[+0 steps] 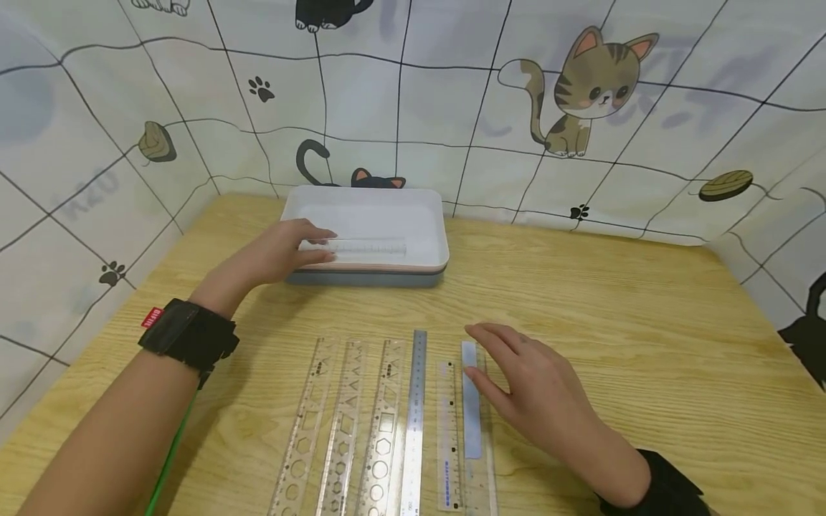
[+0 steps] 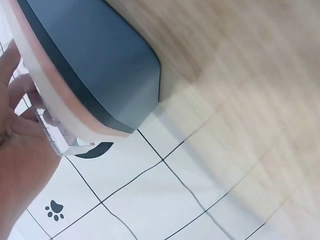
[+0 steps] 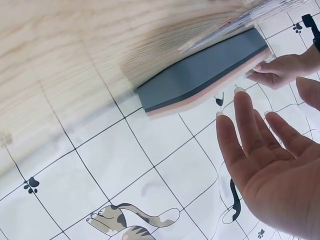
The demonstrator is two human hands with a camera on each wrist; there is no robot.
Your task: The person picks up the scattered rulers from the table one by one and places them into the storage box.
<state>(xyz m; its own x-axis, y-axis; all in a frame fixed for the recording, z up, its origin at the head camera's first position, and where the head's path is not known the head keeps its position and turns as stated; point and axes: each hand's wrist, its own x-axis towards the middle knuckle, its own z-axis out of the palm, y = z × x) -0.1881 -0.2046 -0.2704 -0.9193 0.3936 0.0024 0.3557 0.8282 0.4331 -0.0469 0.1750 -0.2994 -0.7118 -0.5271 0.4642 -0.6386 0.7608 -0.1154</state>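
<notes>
At the back left, my left hand [image 1: 284, 252] pinches the left end of a clear ruler [image 1: 377, 247] between thumb and fingers. The ruler lies level over the white tray [image 1: 387, 208]; whether it touches the tray cannot be told. In the left wrist view, part of the clear ruler [image 2: 61, 145] shows in that hand beside the rim. My right hand [image 1: 542, 387] hovers over the right end of a row of rulers, fingers spread and loosely bent, holding nothing. Nearest it is a clear ruler with a pale blue strip [image 1: 472, 408].
Left of the right hand lie a short clear ruler [image 1: 448, 437], a steel ruler [image 1: 415, 423] and three clear stencil rulers, the leftmost stencil ruler [image 1: 300, 430] included. Under the white tray are pink and grey layers. A cat-printed sheet [image 1: 439, 100] stands behind the wooden table [image 1: 613, 301].
</notes>
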